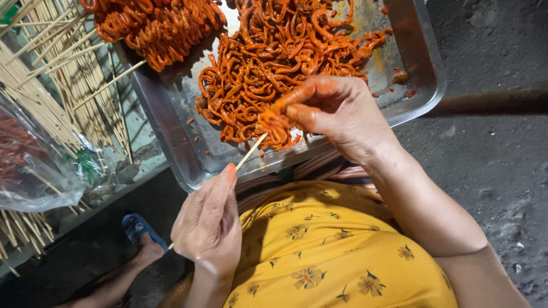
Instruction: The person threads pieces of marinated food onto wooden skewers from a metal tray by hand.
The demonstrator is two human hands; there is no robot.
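The left hand (208,225) is covering most of the thin wooden skewer (250,152); only its upper part and a tiny tip below the hand are showing. The right hand (337,111) is hiding part of the orange strip (275,126) that its fingers (297,98) are pinching, so where the skewer point is sitting inside the strip is not possible to tell. The metal tray (419,68) and the pile of orange strips (279,57) are being cut off by the top edge. The bundle of bare sticks (54,68) is running out past the left and top edges. The contents of the clear plastic bag (34,171) are looking blurred.
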